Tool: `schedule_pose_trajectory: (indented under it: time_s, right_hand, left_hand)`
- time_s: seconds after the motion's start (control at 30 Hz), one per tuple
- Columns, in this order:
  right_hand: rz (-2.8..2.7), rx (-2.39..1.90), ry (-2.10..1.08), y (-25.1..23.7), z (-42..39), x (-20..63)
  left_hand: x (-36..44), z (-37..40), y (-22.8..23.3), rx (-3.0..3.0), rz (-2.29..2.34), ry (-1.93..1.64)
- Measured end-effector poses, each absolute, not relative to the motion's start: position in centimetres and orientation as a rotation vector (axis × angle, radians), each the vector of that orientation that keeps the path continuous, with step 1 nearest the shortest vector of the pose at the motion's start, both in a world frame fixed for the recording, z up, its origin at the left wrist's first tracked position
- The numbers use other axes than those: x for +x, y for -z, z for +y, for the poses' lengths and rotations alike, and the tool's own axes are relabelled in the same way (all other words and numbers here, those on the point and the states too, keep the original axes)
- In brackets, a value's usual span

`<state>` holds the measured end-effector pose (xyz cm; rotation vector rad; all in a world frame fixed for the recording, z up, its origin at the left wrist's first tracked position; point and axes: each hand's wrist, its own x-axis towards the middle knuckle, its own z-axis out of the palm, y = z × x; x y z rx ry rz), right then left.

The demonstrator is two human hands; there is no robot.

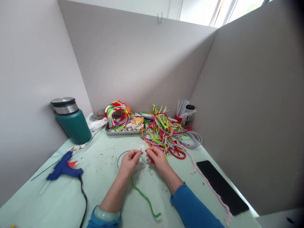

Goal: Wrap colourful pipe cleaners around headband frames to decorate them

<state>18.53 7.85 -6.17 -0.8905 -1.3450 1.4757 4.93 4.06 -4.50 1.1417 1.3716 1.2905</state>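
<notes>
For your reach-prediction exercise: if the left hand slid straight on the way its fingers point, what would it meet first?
Probably the right hand, close ahead of the left hand; beyond lies the pipe cleaner pile. Depth is uncertain.

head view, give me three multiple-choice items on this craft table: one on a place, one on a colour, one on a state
1. Where does the blue hot glue gun lie?
A. left of the hands
B. inside the metal tray
C. on the black phone

2. What colour is the fuzzy pipe cleaner trailing from the left hand?
A. red
B. green
C. white

3. The lid of the teal insulated flask is:
A. off
B. missing
C. on

Answers: A, it lies on the table's left side; B, a green strand runs toward the viewer; C, the steel lid sits on top.
</notes>
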Motion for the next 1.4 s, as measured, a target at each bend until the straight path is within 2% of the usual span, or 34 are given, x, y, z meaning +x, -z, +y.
schedule_pose_trajectory:
  time_s: [0.23, 0.77, 0.9, 1.1, 1.2, 1.4]
  right_hand:
    - [-1.523, -0.977, -1.144, 6.5, 7.8, 18.3]
    - [-1.595, -1.015, -1.006, 6.7, 7.5, 18.2]
    - [-1.625, -1.072, -0.976, 7.1, 7.7, 18.3]
    - [-1.624, -0.902, -0.908, 5.5, 6.7, 18.6]
    - [-1.571, -0.822, -0.974, 5.1, 6.6, 18.7]
    - [-1.385, -0.878, -1.215, 6.2, 8.4, 18.9]
  left_hand:
    - [6.0, 3.2, 5.0, 1.746, 1.653, -1.241]
    - [5.6, 3.5, 5.0, 1.646, 1.837, -1.219]
    - [5.5, 3.8, 5.0, 1.292, 1.525, -1.211]
    - [4.7, 3.8, 5.1, 0.808, 0.892, -0.913]
    - [4.3, 3.7, 4.9, 0.776, 0.778, -0.858]
    - [5.0, 3.9, 4.9, 0.836, 0.9, -1.121]
